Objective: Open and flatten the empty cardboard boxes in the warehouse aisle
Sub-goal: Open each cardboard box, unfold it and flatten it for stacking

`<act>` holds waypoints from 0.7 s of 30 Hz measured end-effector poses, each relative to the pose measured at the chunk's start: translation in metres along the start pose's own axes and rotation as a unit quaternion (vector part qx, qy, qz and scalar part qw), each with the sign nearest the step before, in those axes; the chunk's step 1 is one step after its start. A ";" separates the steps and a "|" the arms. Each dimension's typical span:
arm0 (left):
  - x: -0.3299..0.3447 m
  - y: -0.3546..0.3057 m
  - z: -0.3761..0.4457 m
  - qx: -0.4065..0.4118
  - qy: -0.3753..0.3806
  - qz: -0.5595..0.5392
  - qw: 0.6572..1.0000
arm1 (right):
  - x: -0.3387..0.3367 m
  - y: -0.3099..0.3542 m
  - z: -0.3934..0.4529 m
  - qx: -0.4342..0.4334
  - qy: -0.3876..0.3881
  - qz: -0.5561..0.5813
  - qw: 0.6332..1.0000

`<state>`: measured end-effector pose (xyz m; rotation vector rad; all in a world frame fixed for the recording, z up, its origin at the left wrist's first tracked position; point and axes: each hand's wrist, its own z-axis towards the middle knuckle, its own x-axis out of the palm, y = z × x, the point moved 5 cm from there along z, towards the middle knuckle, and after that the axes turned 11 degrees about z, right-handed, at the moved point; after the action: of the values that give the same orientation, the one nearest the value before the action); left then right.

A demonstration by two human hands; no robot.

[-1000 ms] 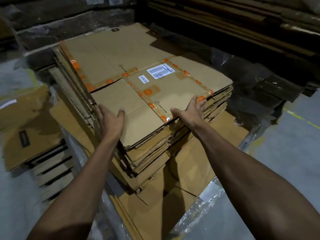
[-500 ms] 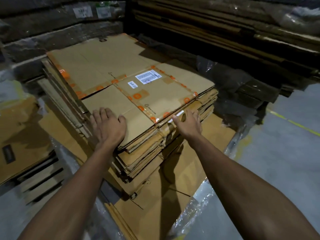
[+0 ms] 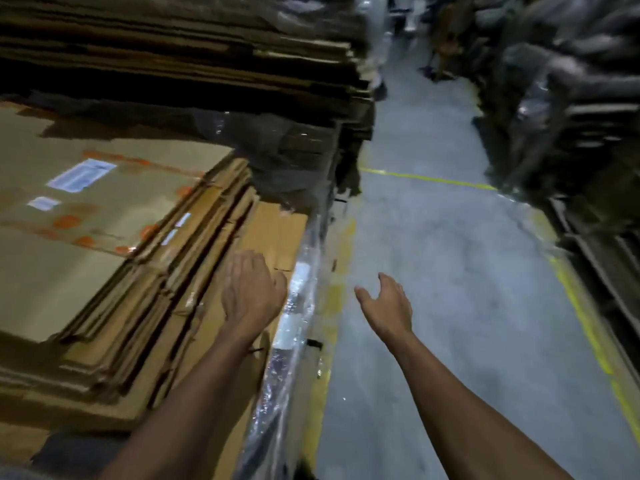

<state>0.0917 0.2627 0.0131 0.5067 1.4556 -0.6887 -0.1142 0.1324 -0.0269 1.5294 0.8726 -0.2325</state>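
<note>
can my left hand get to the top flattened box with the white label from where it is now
Probably yes: the left hand hangs open beside the stack's edge, and nothing lies between it and the top box.

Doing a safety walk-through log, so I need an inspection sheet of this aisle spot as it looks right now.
Surface: grey concrete floor with yellow lines.
Job's things: stack of flattened boxes, top sheet with white label and orange tape.
Clutter: clear plastic wrap along the stack's edge.
Grips: left hand over the stack's corner, fingers relaxed, contact unclear; right hand open over the floor, holding nothing.
Cables: nothing seen.
Surroundings: taller cardboard piles behind; dark wrapped goods across the aisle.
</note>
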 end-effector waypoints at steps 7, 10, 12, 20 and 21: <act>0.055 -0.163 -0.095 0.219 0.099 0.035 0.970 | -0.113 -0.154 -0.095 0.143 -0.111 0.007 0.983; 0.083 -0.229 -0.156 0.300 0.143 0.028 0.943 | -0.162 -0.223 -0.157 0.215 -0.154 0.018 0.964; 0.096 -0.272 -0.209 0.344 0.189 0.015 0.920 | -0.191 -0.274 -0.205 0.256 -0.179 0.026 0.950; 0.127 -0.421 -0.434 0.484 0.272 0.040 0.831 | -0.286 -0.435 -0.408 0.417 -0.246 0.056 0.873; 0.128 -0.436 -0.456 0.500 0.273 0.045 0.820 | -0.294 -0.450 -0.427 0.432 -0.259 0.066 0.861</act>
<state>-0.5416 0.2522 -0.1039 1.6941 1.4745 -1.2966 -0.7516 0.3744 -0.1117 2.1835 0.1987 -0.9890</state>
